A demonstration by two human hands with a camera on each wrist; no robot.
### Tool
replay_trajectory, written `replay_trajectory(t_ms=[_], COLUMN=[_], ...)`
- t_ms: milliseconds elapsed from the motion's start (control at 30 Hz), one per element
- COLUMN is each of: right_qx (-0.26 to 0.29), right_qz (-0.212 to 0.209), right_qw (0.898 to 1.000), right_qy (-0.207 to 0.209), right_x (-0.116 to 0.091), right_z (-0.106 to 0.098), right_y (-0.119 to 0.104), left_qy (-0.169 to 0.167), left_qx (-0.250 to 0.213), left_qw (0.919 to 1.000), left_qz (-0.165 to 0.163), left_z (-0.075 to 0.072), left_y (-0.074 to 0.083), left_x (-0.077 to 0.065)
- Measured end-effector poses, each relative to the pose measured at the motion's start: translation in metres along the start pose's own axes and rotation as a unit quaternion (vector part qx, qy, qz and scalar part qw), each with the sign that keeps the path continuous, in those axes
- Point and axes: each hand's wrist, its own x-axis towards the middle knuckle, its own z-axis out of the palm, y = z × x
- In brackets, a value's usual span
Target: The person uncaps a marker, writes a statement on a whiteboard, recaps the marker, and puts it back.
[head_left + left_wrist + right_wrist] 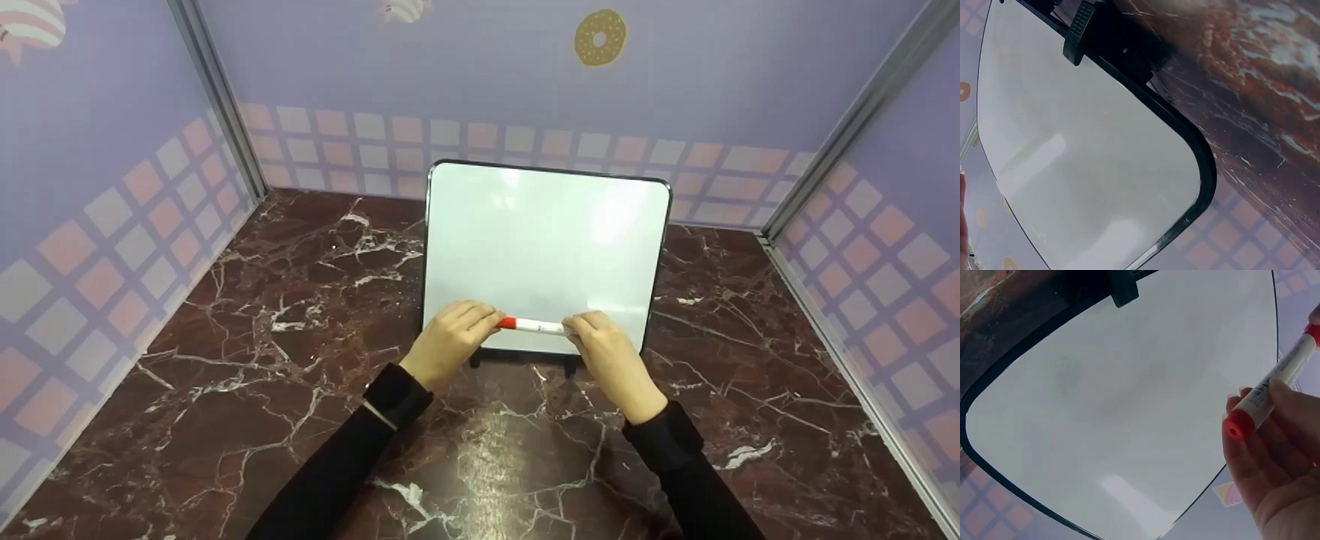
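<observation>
We see the marker (536,326) above the surface (315,420), in front of the lower part of the board (540,240). Our left hand (451,336) has its fingers pinching the red cap (508,323), while our right hand (609,358) grips the white barrel near its other end — a two-ended hold that, we judge, keeps it steady. The board stands on small black feet (570,367), probably so its white face stays turned towards us.
</observation>
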Motion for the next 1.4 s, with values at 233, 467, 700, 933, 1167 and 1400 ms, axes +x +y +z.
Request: replay_trajectory(t_ms=[233, 467, 700, 933, 1167, 1400], right_qx=[-0.024, -0.023, -0.029, -0.030, -0.030, -0.037], right_qz=[0.001, 0.021, 0.021, 0.014, 0.012, 0.007], right_qw=[0.998, 0.993, 0.993, 0.993, 0.993, 0.994], right_qy=[0.063, 0.117, 0.116, 0.110, 0.109, 0.098], right_x=[0.003, 0.008, 0.007, 0.006, 0.005, 0.005], right_z=[-0.004, -0.014, -0.016, -0.013, -0.010, -0.008], right_y=[0.004, 0.013, 0.016, 0.014, 0.013, 0.011], left_qy=[-0.041, -0.011, -0.036, -0.179, -0.279, -0.338], left_qx=[-0.078, -0.057, 0.009, 0.087, 0.080, 0.078], left_qw=[0.9893, 0.9659, 0.9057, 0.8234, 0.7653, 0.7405], left_qz=[-0.116, -0.252, -0.422, -0.532, -0.574, -0.576], left_z=[-0.013, -0.049, -0.074, -0.066, -0.052, -0.043], left_y=[-0.007, -0.052, -0.092, -0.107, -0.108, -0.109], left_x=[0.004, 0.002, -0.024, -0.053, -0.069, -0.080])
